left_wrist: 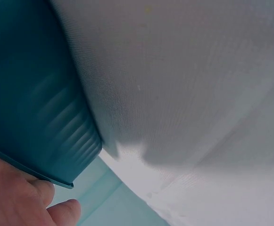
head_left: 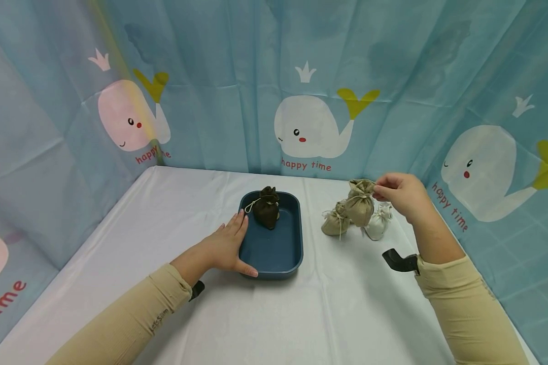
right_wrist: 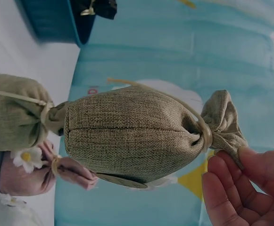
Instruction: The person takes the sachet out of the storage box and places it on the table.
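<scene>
My right hand [head_left: 403,194] pinches the gathered top of a tan drawstring pouch [head_left: 360,205], which hangs above other pouches on the table. In the right wrist view, thumb and fingers grip the cloth just past the cord of this pouch [right_wrist: 132,129]. My left hand [head_left: 228,242] lies with straight fingers along the left rim of a blue rectangular tray [head_left: 274,253]. The left wrist view shows the fingers at the rim of the tray [left_wrist: 56,117]. Inside the tray, toward its far end, sits a dark brown drawstring pouch [head_left: 267,210].
Below the held pouch stand an olive-tan pouch [head_left: 335,223] and a white pouch [head_left: 377,225]. A pink pouch with a white flower [right_wrist: 28,172] shows in the right wrist view. A white cloth covers the table [head_left: 265,324]; a blue whale-print curtain [head_left: 210,116] hangs behind.
</scene>
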